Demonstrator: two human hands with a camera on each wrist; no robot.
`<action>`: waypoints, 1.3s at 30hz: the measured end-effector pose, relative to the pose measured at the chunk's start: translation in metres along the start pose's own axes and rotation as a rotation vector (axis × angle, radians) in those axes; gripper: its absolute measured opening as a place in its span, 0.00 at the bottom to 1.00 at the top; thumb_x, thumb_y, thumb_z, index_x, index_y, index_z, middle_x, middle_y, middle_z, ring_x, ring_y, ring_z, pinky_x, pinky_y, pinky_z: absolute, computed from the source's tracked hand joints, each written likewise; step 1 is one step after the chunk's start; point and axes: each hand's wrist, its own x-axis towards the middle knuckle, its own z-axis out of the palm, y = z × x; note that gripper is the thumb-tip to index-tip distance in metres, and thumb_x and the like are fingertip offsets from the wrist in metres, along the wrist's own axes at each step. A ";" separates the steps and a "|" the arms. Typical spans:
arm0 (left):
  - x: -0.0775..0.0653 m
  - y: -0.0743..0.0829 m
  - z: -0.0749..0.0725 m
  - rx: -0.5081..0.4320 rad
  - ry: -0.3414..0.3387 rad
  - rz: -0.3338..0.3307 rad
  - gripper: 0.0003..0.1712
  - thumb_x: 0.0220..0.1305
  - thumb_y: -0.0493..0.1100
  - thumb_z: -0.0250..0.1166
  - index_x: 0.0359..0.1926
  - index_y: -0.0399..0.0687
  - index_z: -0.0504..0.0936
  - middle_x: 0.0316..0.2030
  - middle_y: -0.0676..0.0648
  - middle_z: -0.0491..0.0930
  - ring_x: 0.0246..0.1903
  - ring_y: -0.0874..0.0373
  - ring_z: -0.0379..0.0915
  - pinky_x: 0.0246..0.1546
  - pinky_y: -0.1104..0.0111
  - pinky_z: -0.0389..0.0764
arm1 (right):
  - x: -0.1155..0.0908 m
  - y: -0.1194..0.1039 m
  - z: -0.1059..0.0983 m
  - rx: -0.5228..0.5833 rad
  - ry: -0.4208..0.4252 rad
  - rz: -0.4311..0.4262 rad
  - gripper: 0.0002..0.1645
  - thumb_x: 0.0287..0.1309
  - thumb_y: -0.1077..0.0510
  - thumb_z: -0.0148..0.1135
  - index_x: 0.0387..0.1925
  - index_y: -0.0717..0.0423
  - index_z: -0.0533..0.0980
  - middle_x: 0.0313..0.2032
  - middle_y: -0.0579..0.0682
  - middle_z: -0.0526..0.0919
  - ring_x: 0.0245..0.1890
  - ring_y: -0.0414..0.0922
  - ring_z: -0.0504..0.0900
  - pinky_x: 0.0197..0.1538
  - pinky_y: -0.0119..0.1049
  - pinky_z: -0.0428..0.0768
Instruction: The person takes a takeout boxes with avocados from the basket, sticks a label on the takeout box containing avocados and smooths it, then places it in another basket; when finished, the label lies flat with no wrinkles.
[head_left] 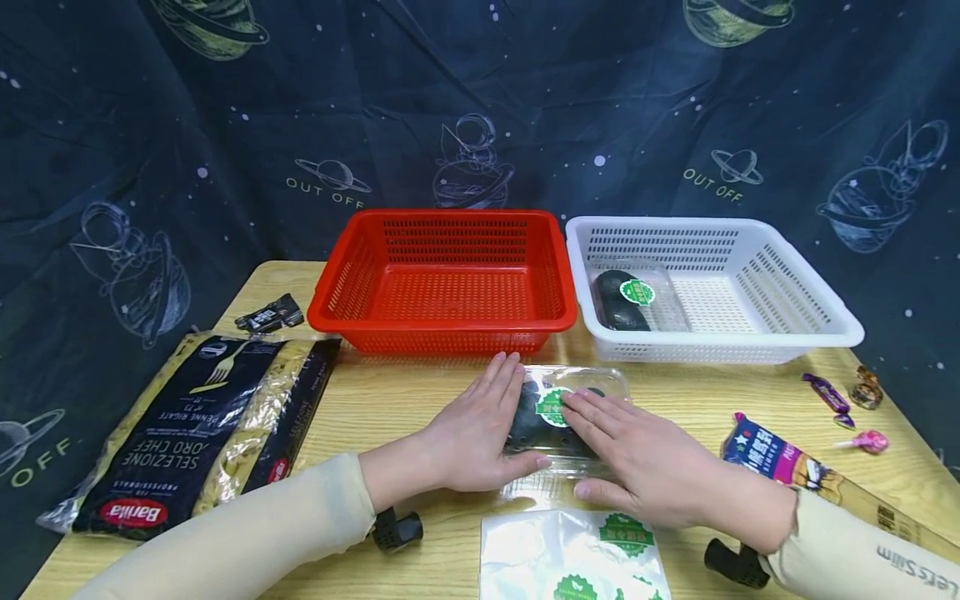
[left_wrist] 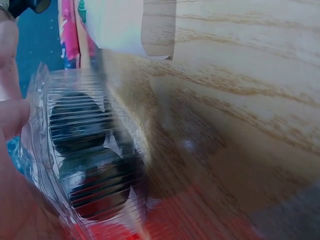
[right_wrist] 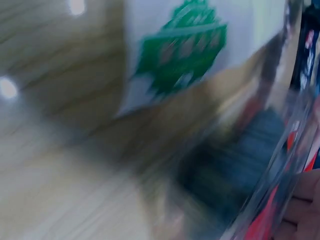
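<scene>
A clear plastic box (head_left: 615, 385) lies on the table, with dark, smooth, rounded items (left_wrist: 97, 182) inside. On its lid is a round green-and-white sticker (head_left: 551, 407). My left hand (head_left: 476, 433) lies along the box's left side, fingers straight and thumb stretched toward the front edge. From the right, my right hand (head_left: 656, 458) presses straight fingertips on the lid at the sticker's edge. Just in front of the box is a white sheet (head_left: 532, 554) with several green stickers. The right wrist view is blurred but shows the sheet's green print (right_wrist: 182, 55) beside the box.
Behind the box stand a red basket (head_left: 442, 325) and a white basket (head_left: 727, 340) containing another stickered box (head_left: 663, 304). A pasta bag (head_left: 172, 450) and a black packet (head_left: 272, 315) lie left. A snack bag (head_left: 780, 454), lollipop (head_left: 870, 442) and wrapped candies (head_left: 828, 393) lie right.
</scene>
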 end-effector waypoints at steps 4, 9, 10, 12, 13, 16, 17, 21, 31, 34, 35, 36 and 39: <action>0.000 0.000 0.001 -0.009 -0.005 0.002 0.60 0.59 0.78 0.41 0.73 0.34 0.41 0.74 0.38 0.34 0.73 0.44 0.25 0.70 0.58 0.43 | 0.017 -0.009 -0.003 0.082 -0.087 -0.035 0.46 0.64 0.32 0.46 0.70 0.61 0.58 0.71 0.54 0.57 0.72 0.49 0.53 0.69 0.46 0.57; -0.001 -0.001 0.000 -0.010 -0.015 -0.002 0.59 0.60 0.76 0.43 0.73 0.34 0.40 0.74 0.38 0.32 0.73 0.45 0.24 0.70 0.58 0.42 | 0.034 -0.013 -0.004 0.117 -0.141 -0.028 0.46 0.67 0.31 0.36 0.71 0.61 0.56 0.72 0.54 0.55 0.72 0.48 0.52 0.69 0.46 0.57; -0.001 -0.001 0.000 -0.005 -0.012 -0.001 0.59 0.61 0.76 0.43 0.73 0.34 0.40 0.74 0.38 0.32 0.73 0.44 0.25 0.70 0.58 0.42 | 0.036 -0.013 -0.004 0.114 -0.144 -0.016 0.46 0.67 0.30 0.35 0.71 0.61 0.56 0.72 0.55 0.55 0.72 0.48 0.53 0.69 0.46 0.57; 0.000 -0.001 0.000 0.006 -0.001 0.004 0.59 0.61 0.75 0.44 0.73 0.33 0.42 0.74 0.37 0.34 0.73 0.43 0.26 0.70 0.58 0.42 | 0.038 -0.012 -0.004 0.107 -0.136 0.004 0.46 0.67 0.30 0.34 0.70 0.62 0.57 0.71 0.56 0.57 0.71 0.49 0.54 0.69 0.48 0.58; 0.000 -0.001 0.000 0.012 0.005 0.006 0.58 0.61 0.74 0.44 0.73 0.32 0.42 0.74 0.36 0.35 0.73 0.43 0.27 0.70 0.58 0.42 | 0.038 -0.011 -0.004 0.106 -0.130 0.014 0.46 0.67 0.31 0.34 0.70 0.62 0.58 0.70 0.57 0.58 0.71 0.50 0.55 0.68 0.50 0.59; 0.000 -0.001 0.000 0.023 0.017 0.012 0.58 0.62 0.74 0.45 0.72 0.31 0.44 0.73 0.35 0.37 0.72 0.42 0.29 0.70 0.58 0.43 | 0.037 -0.009 -0.004 0.099 -0.114 0.054 0.47 0.67 0.30 0.36 0.69 0.63 0.59 0.69 0.58 0.60 0.70 0.52 0.56 0.68 0.51 0.59; 0.000 -0.001 0.000 0.025 0.018 0.012 0.58 0.62 0.74 0.45 0.72 0.30 0.44 0.73 0.35 0.38 0.72 0.42 0.29 0.70 0.58 0.43 | 0.036 -0.008 -0.004 0.097 -0.109 0.068 0.47 0.67 0.30 0.36 0.69 0.63 0.59 0.69 0.59 0.60 0.70 0.53 0.56 0.68 0.51 0.59; 0.001 0.000 0.000 0.021 0.008 -0.004 0.60 0.60 0.76 0.43 0.72 0.31 0.44 0.73 0.35 0.38 0.73 0.43 0.29 0.70 0.58 0.44 | 0.027 -0.004 -0.004 0.075 -0.090 0.118 0.48 0.66 0.30 0.36 0.68 0.65 0.60 0.69 0.59 0.60 0.70 0.54 0.57 0.69 0.49 0.58; 0.000 0.003 -0.001 -0.004 -0.020 -0.035 0.61 0.59 0.78 0.42 0.73 0.33 0.40 0.74 0.37 0.35 0.73 0.45 0.27 0.70 0.59 0.42 | 0.002 -0.021 -0.005 -0.052 -0.104 0.166 0.52 0.64 0.27 0.39 0.66 0.69 0.62 0.67 0.62 0.62 0.69 0.57 0.57 0.68 0.52 0.58; 0.000 0.003 -0.001 -0.002 -0.013 -0.027 0.61 0.59 0.77 0.42 0.73 0.33 0.40 0.74 0.37 0.35 0.73 0.44 0.27 0.70 0.59 0.42 | 0.000 -0.029 -0.005 -0.010 -0.123 0.165 0.53 0.62 0.26 0.38 0.67 0.67 0.61 0.69 0.60 0.61 0.70 0.56 0.56 0.68 0.51 0.58; 0.000 0.003 -0.001 -0.002 -0.011 -0.024 0.61 0.59 0.77 0.43 0.73 0.32 0.40 0.74 0.36 0.35 0.73 0.44 0.27 0.70 0.59 0.42 | 0.001 -0.032 -0.005 0.016 -0.125 0.150 0.52 0.62 0.26 0.38 0.68 0.67 0.60 0.69 0.60 0.60 0.71 0.55 0.55 0.68 0.51 0.58; 0.000 0.003 -0.001 -0.004 -0.010 -0.021 0.61 0.59 0.77 0.43 0.73 0.32 0.40 0.74 0.36 0.35 0.73 0.44 0.26 0.70 0.58 0.42 | 0.002 -0.033 -0.004 0.048 -0.124 0.136 0.52 0.63 0.27 0.39 0.69 0.66 0.59 0.70 0.59 0.58 0.71 0.54 0.53 0.69 0.50 0.57; 0.000 0.002 -0.001 -0.007 -0.009 -0.011 0.60 0.60 0.76 0.44 0.73 0.32 0.41 0.74 0.36 0.35 0.73 0.44 0.26 0.70 0.58 0.43 | 0.011 -0.034 -0.001 0.137 -0.116 0.075 0.48 0.65 0.30 0.41 0.71 0.63 0.55 0.72 0.56 0.54 0.72 0.50 0.50 0.70 0.47 0.54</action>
